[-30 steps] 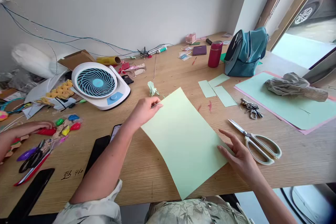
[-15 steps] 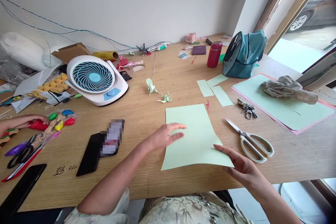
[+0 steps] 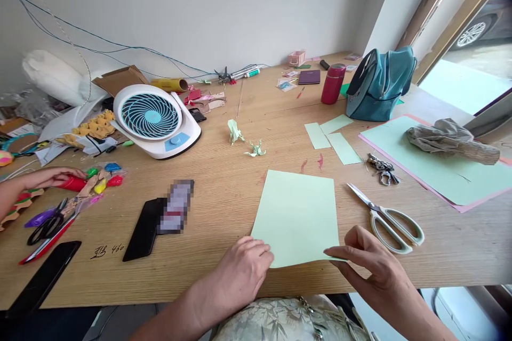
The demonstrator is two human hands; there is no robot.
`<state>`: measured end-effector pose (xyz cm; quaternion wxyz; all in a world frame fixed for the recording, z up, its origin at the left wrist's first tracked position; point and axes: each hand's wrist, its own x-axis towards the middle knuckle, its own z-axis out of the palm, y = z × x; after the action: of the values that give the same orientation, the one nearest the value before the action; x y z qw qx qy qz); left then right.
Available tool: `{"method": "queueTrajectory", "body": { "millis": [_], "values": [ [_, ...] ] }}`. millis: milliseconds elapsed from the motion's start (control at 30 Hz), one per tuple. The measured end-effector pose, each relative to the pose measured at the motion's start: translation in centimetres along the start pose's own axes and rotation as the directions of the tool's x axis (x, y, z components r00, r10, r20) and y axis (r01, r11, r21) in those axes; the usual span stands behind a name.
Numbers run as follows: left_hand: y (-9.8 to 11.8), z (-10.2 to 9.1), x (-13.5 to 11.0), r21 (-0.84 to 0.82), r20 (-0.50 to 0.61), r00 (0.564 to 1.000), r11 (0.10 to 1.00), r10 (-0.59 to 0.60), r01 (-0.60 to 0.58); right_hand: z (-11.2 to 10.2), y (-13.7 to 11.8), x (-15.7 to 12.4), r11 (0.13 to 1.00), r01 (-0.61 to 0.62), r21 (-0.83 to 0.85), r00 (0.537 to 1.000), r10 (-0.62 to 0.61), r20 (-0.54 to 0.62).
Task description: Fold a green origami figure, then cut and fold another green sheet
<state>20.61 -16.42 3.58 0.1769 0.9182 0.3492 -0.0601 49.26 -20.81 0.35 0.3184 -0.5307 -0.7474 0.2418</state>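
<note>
A pale green sheet of paper [image 3: 298,213] lies before me at the table's front edge, its near edge slightly raised. My left hand [image 3: 250,262] is closed over its near left corner, the thumb hidden beneath or behind the fingers. At the near right corner, my right hand [image 3: 366,261] pinches the paper between thumb and forefinger. White-handled scissors [image 3: 386,218] lie just beyond my right hand, blades half towards the back. Two small crumpled green paper pieces [image 3: 235,132] rest past the sheet's far edge.
Cut green strips [image 3: 343,148], a bunch of keys [image 3: 382,169] and larger green sheets [image 3: 444,186] lie to the right. A red flask [image 3: 333,84] stands beside a teal bag [image 3: 382,85]. Left are a fan [image 3: 156,122], phones [image 3: 144,229] and another person's hand [image 3: 60,175].
My left hand has come down from above the paper to its near left corner. The sheet has turned and shifted towards me, with my right hand still pinching it.
</note>
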Motion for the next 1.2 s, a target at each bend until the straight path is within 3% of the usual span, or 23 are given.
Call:
{"method": "queueTrajectory", "body": {
  "millis": [100, 200, 300, 367, 400, 467, 533, 700, 867, 1033, 1200],
  "values": [
    [0.8, -1.6, -0.3, 0.022, 0.123, 0.992, 1.000, 0.009, -0.012, 0.2, 0.7, -0.8, 0.996, -0.066, 0.066, 0.989, 0.056, 0.140],
    [0.9, -3.8, 0.3, -0.075, 0.257, 0.966, 0.997, 0.027, -0.008, 0.3, 1.4, -1.4, 0.970, -0.202, 0.136, 0.958, 0.167, 0.234],
    [-0.7, -5.6, 2.2, -0.213, 0.375, 0.924, 0.977, 0.073, 0.010, 0.5, 2.1, -1.3, 0.941, -0.293, 0.167, 0.943, 0.255, 0.216],
    [-2.7, -5.9, 3.9, -0.321, 0.395, 0.914, 0.946, 0.095, 0.040, 0.8, 2.5, -0.6, 0.927, -0.321, 0.197, 0.934, 0.274, 0.230],
    [-3.7, -5.9, 4.6, -0.372, 0.366, 0.928, 0.925, 0.066, 0.081, 1.0, 2.6, -0.2, 0.922, -0.326, 0.209, 0.932, 0.276, 0.235],
    [-5.6, -5.2, 5.9, -0.378, 0.195, 0.966, 0.896, -0.168, 0.232, 1.6, 2.8, 0.8, 0.919, -0.324, 0.223, 0.935, 0.275, 0.224],
    [-6.7, -4.0, 6.9, -0.319, 0.035, 0.932, 0.880, -0.361, 0.353, 2.2, 2.8, 1.6, 0.921, -0.321, 0.222, 0.939, 0.277, 0.205],
    [-5.9, -1.4, 8.5, -0.108, -0.104, 0.889, 0.893, -0.446, 0.436, 3.4, 2.5, 3.0, 0.926, -0.319, 0.204, 0.935, 0.272, 0.229],
    [-4.4, -1.4, 9.1, -0.061, -0.088, 0.893, 0.897, -0.441, 0.437, 3.6, 2.6, 3.9, 0.935, -0.302, 0.184, 0.940, 0.261, 0.218],
    [-5.3, -2.1, 9.6, -0.127, -0.030, 0.877, 0.872, -0.479, 0.472, 3.6, 3.6, 4.5, 0.940, -0.289, 0.183, 0.946, 0.250, 0.208],
    [-6.7, -3.1, 10.3, -0.321, 0.030, 0.928, 0.876, -0.371, 0.361, 3.4, 4.4, 5.8, 0.954, -0.263, 0.145, 0.953, 0.232, 0.195]
  ]
}}
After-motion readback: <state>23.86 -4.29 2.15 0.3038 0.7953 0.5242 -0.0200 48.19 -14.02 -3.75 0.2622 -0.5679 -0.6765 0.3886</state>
